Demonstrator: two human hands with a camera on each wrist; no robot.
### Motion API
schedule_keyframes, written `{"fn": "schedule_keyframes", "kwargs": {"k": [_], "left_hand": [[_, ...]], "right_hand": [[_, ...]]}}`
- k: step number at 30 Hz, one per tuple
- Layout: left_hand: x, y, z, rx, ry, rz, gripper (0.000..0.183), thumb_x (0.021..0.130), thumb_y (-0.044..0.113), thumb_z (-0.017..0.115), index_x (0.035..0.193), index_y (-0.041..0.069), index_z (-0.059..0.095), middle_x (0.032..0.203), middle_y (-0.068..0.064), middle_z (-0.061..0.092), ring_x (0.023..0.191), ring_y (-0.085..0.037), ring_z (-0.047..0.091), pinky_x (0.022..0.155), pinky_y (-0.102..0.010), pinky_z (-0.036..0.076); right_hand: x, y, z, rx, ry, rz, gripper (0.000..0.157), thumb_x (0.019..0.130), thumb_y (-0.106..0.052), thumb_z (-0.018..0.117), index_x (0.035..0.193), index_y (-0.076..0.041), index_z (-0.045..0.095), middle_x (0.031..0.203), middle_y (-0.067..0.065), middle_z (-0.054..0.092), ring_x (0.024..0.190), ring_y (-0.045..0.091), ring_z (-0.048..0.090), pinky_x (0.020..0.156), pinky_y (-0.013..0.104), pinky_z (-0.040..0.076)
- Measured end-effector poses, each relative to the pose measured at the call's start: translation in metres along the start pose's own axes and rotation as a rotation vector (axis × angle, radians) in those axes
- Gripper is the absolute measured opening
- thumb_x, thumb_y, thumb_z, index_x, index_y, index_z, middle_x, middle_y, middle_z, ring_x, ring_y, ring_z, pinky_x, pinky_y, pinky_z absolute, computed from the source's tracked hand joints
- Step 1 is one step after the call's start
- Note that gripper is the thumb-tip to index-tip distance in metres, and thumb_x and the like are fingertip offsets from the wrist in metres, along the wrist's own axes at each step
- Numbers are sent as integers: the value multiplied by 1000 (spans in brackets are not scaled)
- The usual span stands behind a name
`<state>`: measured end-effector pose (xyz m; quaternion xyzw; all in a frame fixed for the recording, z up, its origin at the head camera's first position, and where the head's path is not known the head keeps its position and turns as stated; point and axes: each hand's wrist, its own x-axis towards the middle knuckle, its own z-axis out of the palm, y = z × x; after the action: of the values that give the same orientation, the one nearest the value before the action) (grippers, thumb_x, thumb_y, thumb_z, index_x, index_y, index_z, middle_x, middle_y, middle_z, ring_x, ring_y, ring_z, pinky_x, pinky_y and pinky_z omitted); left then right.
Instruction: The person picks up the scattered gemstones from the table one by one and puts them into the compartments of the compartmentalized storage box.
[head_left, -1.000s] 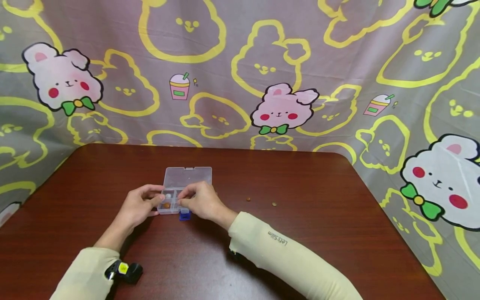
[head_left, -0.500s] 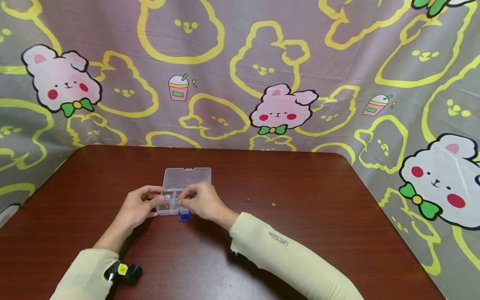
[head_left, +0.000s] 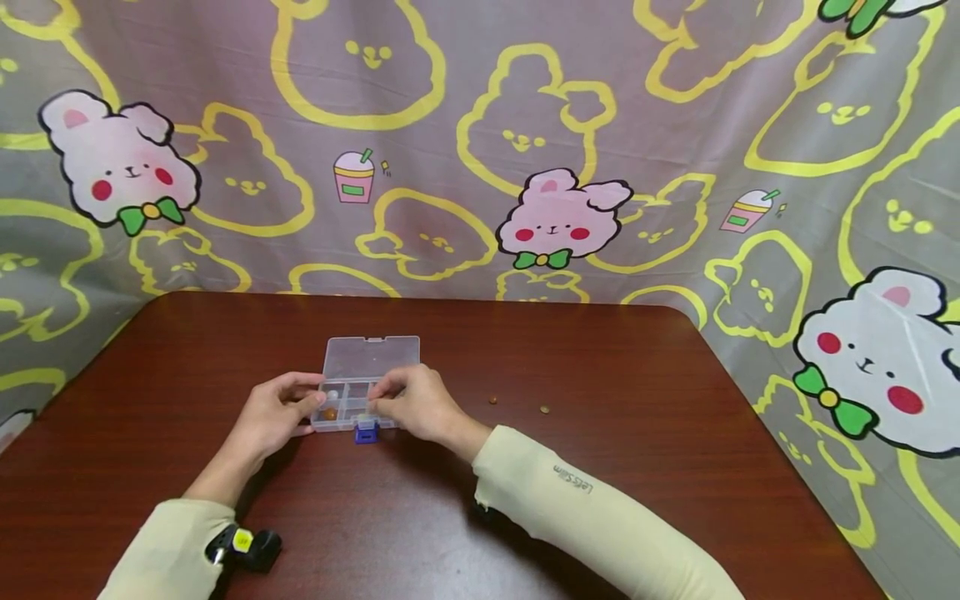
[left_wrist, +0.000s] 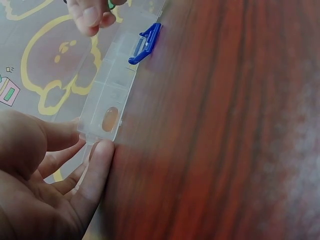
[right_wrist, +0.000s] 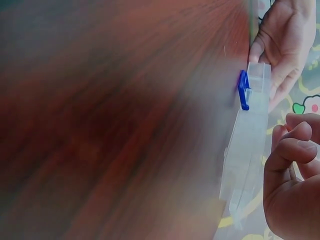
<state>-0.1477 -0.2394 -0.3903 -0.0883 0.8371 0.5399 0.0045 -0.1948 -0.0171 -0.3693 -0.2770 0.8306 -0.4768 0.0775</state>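
Observation:
A clear plastic compartment box (head_left: 356, 425) lies with its lid (head_left: 371, 357) raised at the back and a blue latch (head_left: 366, 434) hanging in front. At its left end my left hand (head_left: 273, 410) grips the wall between thumb and fingers. A white, round piece (head_left: 333, 396) sits in the rear left compartment, and an orange oval piece (left_wrist: 110, 119) in the front left one. My right hand (head_left: 422, 404) hovers over the right half, fingers bent and fingertips close together. Whether something small is between those fingertips cannot be seen. This hand hides the right-hand compartments.
Two small brownish pieces, one orange-brown bead (head_left: 492, 400) and one olive bead (head_left: 545, 409), lie on the dark wooden table (head_left: 600, 358) to the right of the box. A patterned curtain (head_left: 450, 150) stands behind the table.
My right hand has shifted slightly right across the box, uncovering more of the middle compartments. The left hand keeps its grip on the box's left end.

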Motion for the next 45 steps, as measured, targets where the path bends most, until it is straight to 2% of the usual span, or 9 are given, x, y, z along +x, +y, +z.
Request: {"fn": "schedule_keyframes", "kwargs": {"k": [7,12,16,20,33,39,45], "left_hand": [[0,0,0,1,-4,11,36,102,8,60,135,-5,55,112,-21,62,85,-17,60,65,-29,59],[0,0,-1,11,-5,3,36,102,10,59,136,-4,55,115,-22,62,87,-19,62,67,-29,59],[0,0,0,6,-11,1,36,103,10,59,136,-4,55,116,-23,61,89,-20,62,67,-29,59],[0,0,1,13,-16,-5,37,103,11,59,137,-3,55,116,-21,61,90,-22,61,68,-29,60],[0,-2,2,25,-10,1,37,102,11,60,137,-3,55,115,-21,61,91,-23,61,67,-29,59],[1,-3,3,27,-5,1,38,102,11,61,137,-2,55,115,-21,61,92,-23,61,68,-29,60],[1,-3,1,39,-17,2,39,102,13,60,138,-2,54,116,-21,61,95,-26,61,69,-30,60]], "right_hand": [[-11,5,-14,0,3,16,4,86,-5,76,85,-8,78,73,-9,67,58,2,55,53,19,47],[-21,9,-26,-16,-12,4,4,87,-7,76,86,-4,76,72,-6,67,56,3,54,52,19,48],[-30,13,-37,-48,-5,-2,1,86,-6,76,87,-6,77,75,-5,69,62,6,58,56,19,48],[-40,17,-49,-71,-3,6,5,86,-4,76,87,-8,77,76,-6,70,67,10,61,60,20,50],[-69,41,-82,-120,-24,18,8,86,-6,77,94,-5,77,80,-7,70,70,11,62,64,24,52],[-83,50,-96,-65,-54,66,10,86,-2,76,96,-4,75,79,-1,69,57,10,58,52,25,52],[-97,60,-105,-13,-53,102,11,85,0,76,96,-4,74,78,1,68,52,12,54,48,23,46]]}}
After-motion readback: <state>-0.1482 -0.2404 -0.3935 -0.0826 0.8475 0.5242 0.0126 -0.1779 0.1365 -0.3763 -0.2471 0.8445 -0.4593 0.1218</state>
